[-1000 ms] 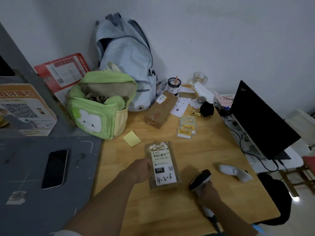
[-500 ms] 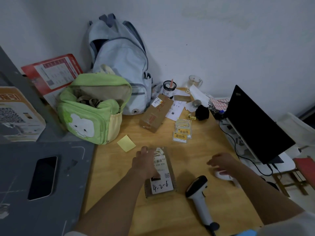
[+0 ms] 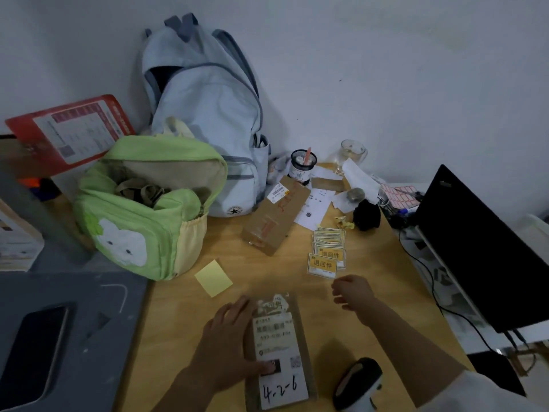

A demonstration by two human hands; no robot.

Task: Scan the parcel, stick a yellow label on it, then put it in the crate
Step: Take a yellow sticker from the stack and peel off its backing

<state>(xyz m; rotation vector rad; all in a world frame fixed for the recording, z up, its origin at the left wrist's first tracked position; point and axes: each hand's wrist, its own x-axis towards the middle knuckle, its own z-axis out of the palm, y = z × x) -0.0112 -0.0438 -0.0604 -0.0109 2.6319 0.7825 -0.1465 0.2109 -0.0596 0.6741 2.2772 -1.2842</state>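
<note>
A flat brown parcel (image 3: 279,352) with a white shipping label marked "4-2-6" lies on the wooden table (image 3: 184,322) near its front edge. My left hand (image 3: 228,337) rests flat on the parcel's left side, thumb pressing the label. My right hand (image 3: 352,291) hovers just below a fanned stack of yellow labels (image 3: 325,257), fingers loosely curled, holding nothing. The black and white scanner (image 3: 358,382) lies on the table to the right of the parcel, free of either hand. No crate is in view.
A second brown box (image 3: 274,215) lies behind the labels. A green bag (image 3: 142,209) and pale blue backpack (image 3: 205,114) stand at the back left. A yellow sticky note (image 3: 213,278), a pen cup (image 3: 303,165), a black laptop (image 3: 487,251) at right, and a phone (image 3: 32,352) on the grey surface at left.
My right hand put the scanner down on the table, passed over the white object at right, and moved up towards the yellow labels. My left hand shifted onto the parcel's top.
</note>
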